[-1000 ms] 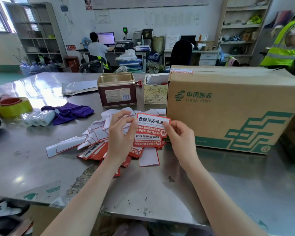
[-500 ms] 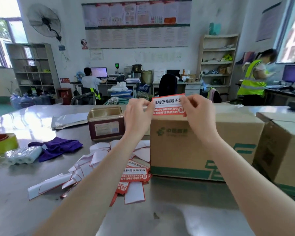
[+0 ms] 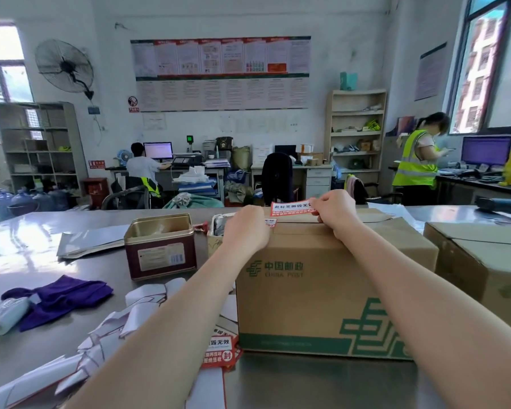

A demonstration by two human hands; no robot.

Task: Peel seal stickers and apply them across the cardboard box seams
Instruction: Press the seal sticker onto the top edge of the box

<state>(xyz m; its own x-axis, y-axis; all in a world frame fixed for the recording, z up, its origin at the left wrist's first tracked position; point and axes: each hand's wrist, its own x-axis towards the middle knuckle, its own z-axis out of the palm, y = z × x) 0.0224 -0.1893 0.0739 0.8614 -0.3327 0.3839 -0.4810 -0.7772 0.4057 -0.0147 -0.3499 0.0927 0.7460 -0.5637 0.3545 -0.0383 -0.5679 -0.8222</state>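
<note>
Lowered from mid-air, the sticker is now lying lengthwise left-right over the box top; right hand is pinching its right end, left hand is gripping its left.

White walls carry a long row of posters and a black wall fan. Bright windows flank the room. A grey shelf unit stands left, a beige one right, with desks between. Daylight glares off the steel surface.
</note>
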